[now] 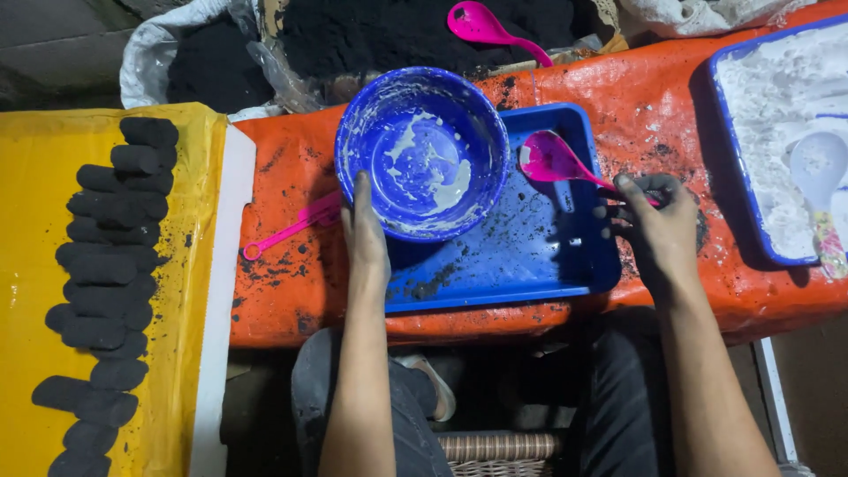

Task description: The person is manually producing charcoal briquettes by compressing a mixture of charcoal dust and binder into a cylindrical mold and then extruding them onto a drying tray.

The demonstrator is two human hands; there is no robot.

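Left hand grips the near rim of the blue bowl, which sits on the blue tray and is smeared white inside. Right hand, at 3 o'clock from the bowl, is closed on a pink spoon, scoop over the tray. Black cylinders lie at 9 o'clock on yellow sheet. White powder tray sits at 2 o'clock, black powder at 12.

A white sack of black powder stands top left.
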